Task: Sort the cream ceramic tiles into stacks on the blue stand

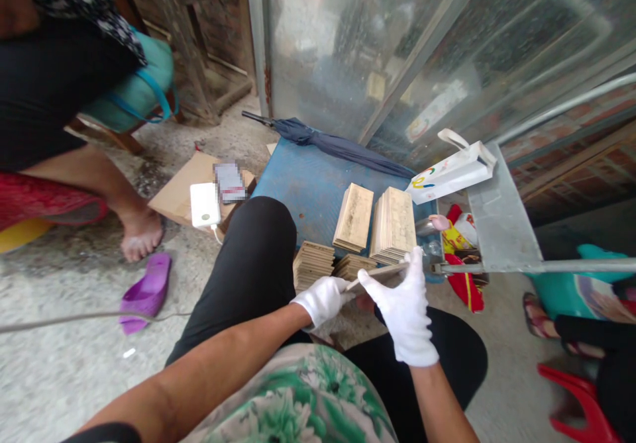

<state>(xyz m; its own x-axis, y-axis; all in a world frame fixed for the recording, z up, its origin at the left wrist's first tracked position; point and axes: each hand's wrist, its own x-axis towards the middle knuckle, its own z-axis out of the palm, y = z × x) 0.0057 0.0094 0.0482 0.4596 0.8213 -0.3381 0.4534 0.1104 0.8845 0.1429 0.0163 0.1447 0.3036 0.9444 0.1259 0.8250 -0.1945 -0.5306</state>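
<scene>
Thin board [385, 272] near stacked boards [395, 221], umbrella [342, 149] and bag [452, 175] beyond

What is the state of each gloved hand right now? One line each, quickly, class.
Left hand: closed on one end of a thin board.
Right hand: holding the board's other end, thumb spread from the fingers.
</scene>
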